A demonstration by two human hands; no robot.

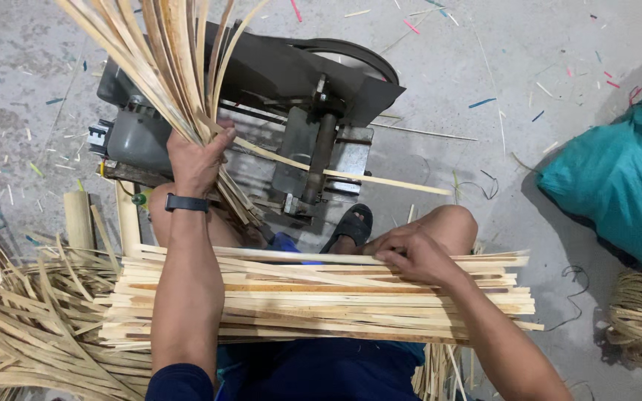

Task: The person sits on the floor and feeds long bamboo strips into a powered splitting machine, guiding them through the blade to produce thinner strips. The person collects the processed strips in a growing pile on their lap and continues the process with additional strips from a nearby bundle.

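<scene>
Above littered concrete floor, left hand is clenching upright bamboo strips while right hand is pressing flat on the crosswise lap stack.

Left hand gripping bamboo strips; right hand seemingly atop lap stack.

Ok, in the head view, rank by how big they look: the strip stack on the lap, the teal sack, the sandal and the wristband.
1. Strip stack, widest, though nearest the camera.
2. Teal sack, cut off by the frame edge.
3. Sandal.
4. Wristband.
</scene>
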